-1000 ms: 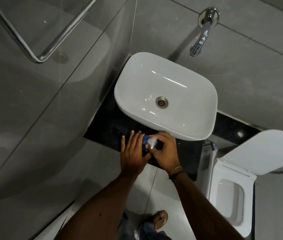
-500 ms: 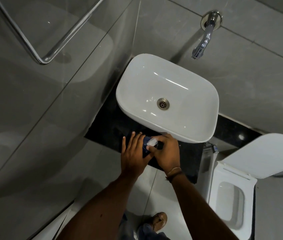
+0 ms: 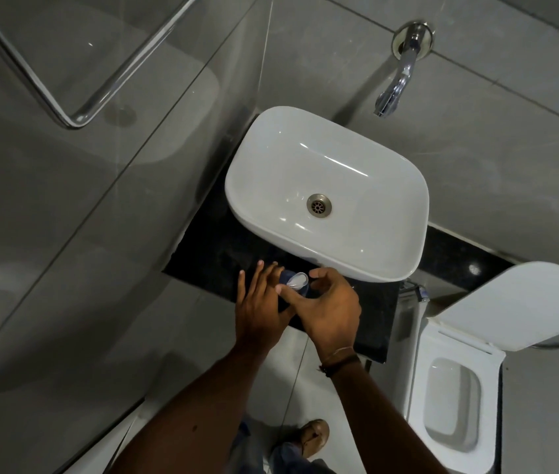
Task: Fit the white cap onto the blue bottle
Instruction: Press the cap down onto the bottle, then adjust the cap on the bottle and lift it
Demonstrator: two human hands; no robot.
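A grey-tiled bathroom seen from above, with a black stone surface (image 3: 209,254) carrying a white basin (image 3: 327,195).

The blue bottle (image 3: 286,278) stands on that surface just in front of the basin's near rim, mostly hidden between the two hands. The white cap (image 3: 297,280) sits at its top, tilted a little; whether it is fully seated cannot be told.

The left hand (image 3: 259,307) reaches in from below with the forearm running up from the bottom edge. Its fingers are straight and spread, laid flat against the bottle's left side, bracing rather than wrapping it.

The right hand (image 3: 332,311) comes in from the lower right, wrist bent, a dark band at the wrist. Its thumb points left and touches the cap's lower edge, while the curled fingers arch over the bottle's far side, loosely cupped, not closed tight. Firm grip on the cap cannot be told.

Beyond the basin, a chrome tap (image 3: 397,73) juts from the wall. To the basin's right stands a toilet (image 3: 452,395) with its lid raised.
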